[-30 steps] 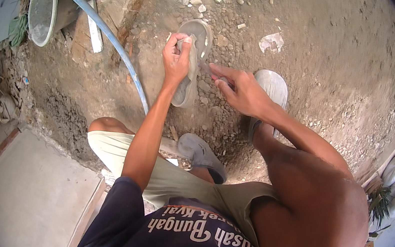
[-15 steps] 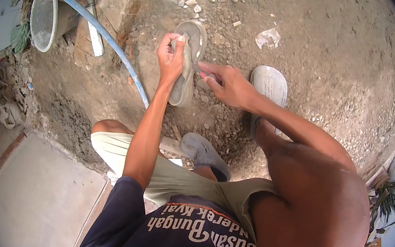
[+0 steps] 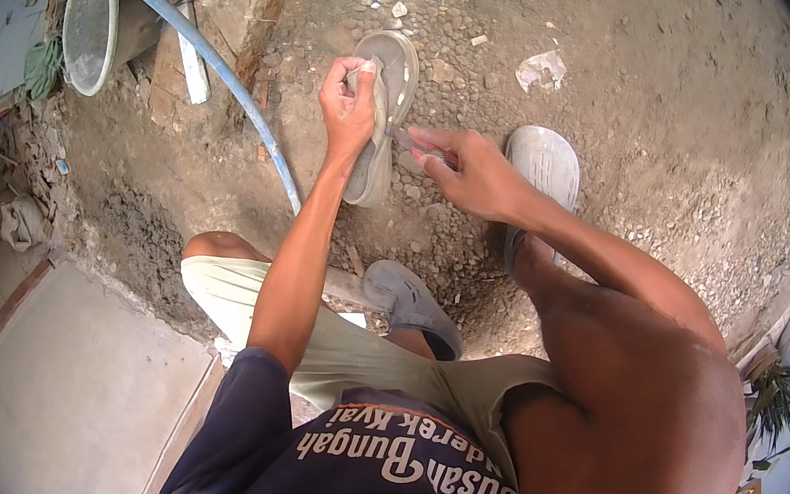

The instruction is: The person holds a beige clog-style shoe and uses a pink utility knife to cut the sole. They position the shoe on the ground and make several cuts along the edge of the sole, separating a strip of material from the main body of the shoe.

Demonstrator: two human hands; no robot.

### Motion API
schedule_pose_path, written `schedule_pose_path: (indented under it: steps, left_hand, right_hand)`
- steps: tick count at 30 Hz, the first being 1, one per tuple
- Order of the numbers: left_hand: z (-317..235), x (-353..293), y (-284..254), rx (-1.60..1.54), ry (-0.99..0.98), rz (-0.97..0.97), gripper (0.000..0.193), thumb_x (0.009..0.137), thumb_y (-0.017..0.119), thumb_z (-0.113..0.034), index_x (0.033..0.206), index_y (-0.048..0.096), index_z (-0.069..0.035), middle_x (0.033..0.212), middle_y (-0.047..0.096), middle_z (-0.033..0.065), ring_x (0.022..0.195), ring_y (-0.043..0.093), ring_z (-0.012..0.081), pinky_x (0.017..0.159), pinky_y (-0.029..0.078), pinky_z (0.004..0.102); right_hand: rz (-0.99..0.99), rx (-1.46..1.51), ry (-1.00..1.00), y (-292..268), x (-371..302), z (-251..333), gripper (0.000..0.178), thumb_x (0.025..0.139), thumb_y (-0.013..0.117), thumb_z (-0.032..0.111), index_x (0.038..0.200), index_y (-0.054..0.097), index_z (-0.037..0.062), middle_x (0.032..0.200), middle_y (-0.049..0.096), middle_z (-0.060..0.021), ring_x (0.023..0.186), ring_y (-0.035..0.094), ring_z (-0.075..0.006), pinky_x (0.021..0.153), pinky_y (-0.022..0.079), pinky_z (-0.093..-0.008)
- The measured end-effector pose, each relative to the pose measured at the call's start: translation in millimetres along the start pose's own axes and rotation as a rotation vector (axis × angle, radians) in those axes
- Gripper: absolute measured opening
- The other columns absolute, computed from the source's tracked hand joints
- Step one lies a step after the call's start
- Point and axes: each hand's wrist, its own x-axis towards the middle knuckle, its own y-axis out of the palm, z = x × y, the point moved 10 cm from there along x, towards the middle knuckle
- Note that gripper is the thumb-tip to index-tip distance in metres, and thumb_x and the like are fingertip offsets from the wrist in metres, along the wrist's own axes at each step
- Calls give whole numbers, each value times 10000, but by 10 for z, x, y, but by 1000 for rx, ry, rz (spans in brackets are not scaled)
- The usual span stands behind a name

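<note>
A worn grey-beige sandal (image 3: 398,49) lies on the ground in front of me, its toe end pointing away. My left hand (image 3: 346,109) is closed around its upper, a limp piece that looks pulled toward the left. At the sandal's right edge, my right hand (image 3: 474,171) pinches a small tool with a pinkish-red handle (image 3: 418,153). The tool's thin dark metal end touches or nearly touches the edge between sole and upper. Whether it is a blade cannot be made out. Pale spots show along the sole's rim.
Grey clogs are on my feet, the right clog (image 3: 542,167) beside my right hand. A blue hose (image 3: 210,54) arcs across the left, near a stone block (image 3: 235,17) and a pale tub (image 3: 89,37). Paper scraps (image 3: 541,69) and pebbles dot the dirt. A concrete slab (image 3: 87,355) lies lower left.
The view has shifted slightly. My right hand and the tool sit a little nearer to me along the sandal's edge. My left hand keeps its hold on the upper.
</note>
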Motion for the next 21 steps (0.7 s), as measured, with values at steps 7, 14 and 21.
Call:
schedule_pose_path:
  steps: [7, 14, 21]
  left_hand:
    - [28, 10, 2, -60, -59, 17, 124, 1071, 699, -152, 1021, 685, -39, 839, 572, -67, 712, 420, 4, 601, 334, 228]
    - [-75, 20, 65, 52, -108, 94, 157, 1027, 754, -184, 984, 714, -38, 838, 574, -38, 758, 470, 46, 656, 375, 265]
    - [-950, -322, 362, 489, 320, 370, 249, 930, 834, -253, 1012, 754, -31, 1045, 676, 108, 975, 576, 289, 894, 466, 416]
  right_hand:
    - [-5, -74, -76, -123, -165, 187, 433, 1008, 633, 175, 1389, 680, -25, 1145, 760, -298, 1064, 753, -432, 966, 570, -475]
    - [165, -169, -65, -25, -359, 220, 444, 981, 621, 144, 1407, 687, 34, 1163, 758, -289, 1055, 732, -465, 963, 571, -490]
    - [92, -356, 9, -1008, -681, 353, 468, 975, 637, 157, 1426, 684, 39, 1072, 786, -199, 917, 732, -298, 834, 566, -442]
